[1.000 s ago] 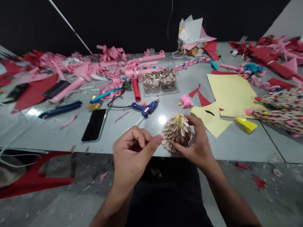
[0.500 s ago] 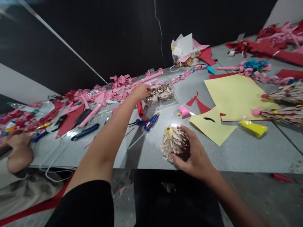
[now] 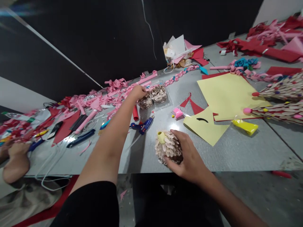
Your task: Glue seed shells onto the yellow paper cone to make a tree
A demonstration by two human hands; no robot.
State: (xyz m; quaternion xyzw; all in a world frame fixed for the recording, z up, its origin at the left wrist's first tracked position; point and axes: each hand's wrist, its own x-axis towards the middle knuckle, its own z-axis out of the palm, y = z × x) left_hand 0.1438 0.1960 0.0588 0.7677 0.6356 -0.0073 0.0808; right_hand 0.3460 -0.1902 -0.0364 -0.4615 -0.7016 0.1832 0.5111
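My right hand [image 3: 186, 154] is wrapped around the side of a small brown cone [image 3: 168, 145] covered in overlapping pale, scale-like pieces. A yellow paper tube [image 3: 161, 136] sticks up from its tip. My left hand [image 3: 139, 92] reaches to a clear plastic container [image 3: 168, 101] filled with similar pale and brown pieces [image 3: 159, 94]. Its fingers are bunched together over the left compartment; anything between them is too small to make out. A blue glue gun [image 3: 145, 125] lies between my left forearm and the cone.
Yellow paper sheets [image 3: 232, 91] lie to the right, with a yellow packet [image 3: 245, 126] and two finished-looking scaly cones [image 3: 279, 110]. Pink paper scraps [image 3: 94, 101] run along the wall. A blue cutter [image 3: 80, 138] and another person's arm [image 3: 17, 162] are at left.
The view has shifted slightly, so things sit further left. The cone is tilted a little more to the left in my right hand. My left hand stays at the container.
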